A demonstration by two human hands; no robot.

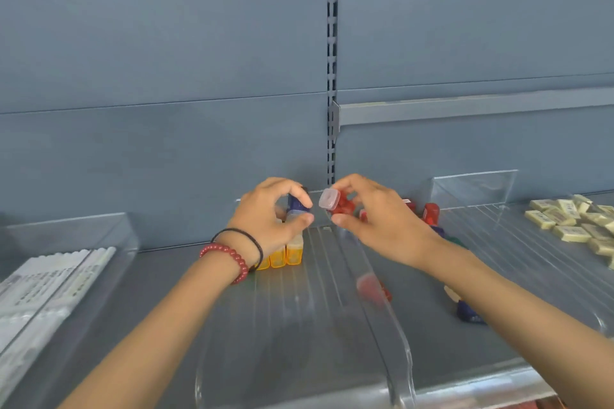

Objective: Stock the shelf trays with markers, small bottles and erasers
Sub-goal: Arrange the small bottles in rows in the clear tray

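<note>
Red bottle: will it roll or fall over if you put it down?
Probably won't roll: the red bottle has a squarish lid. It seems light; the right hand just pinches it. It might tip if bumped, though the yellow bottles stand upright in the tray.

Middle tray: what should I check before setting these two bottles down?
1. Grip of left hand on blue bottle: ok, pinched.
2. Grip of right hand on red bottle: ok, but tilted, cap pointing left.
3. Free space in middle tray: ok, bare floor in front of the yellow bottles.
4. Row of yellow bottles upright: ok.
5. Cap of blue bottle closed: cannot tell, fingers hide it.
6. Tidiness right of tray: not ok, loose bottles scattered outside it.
</note>
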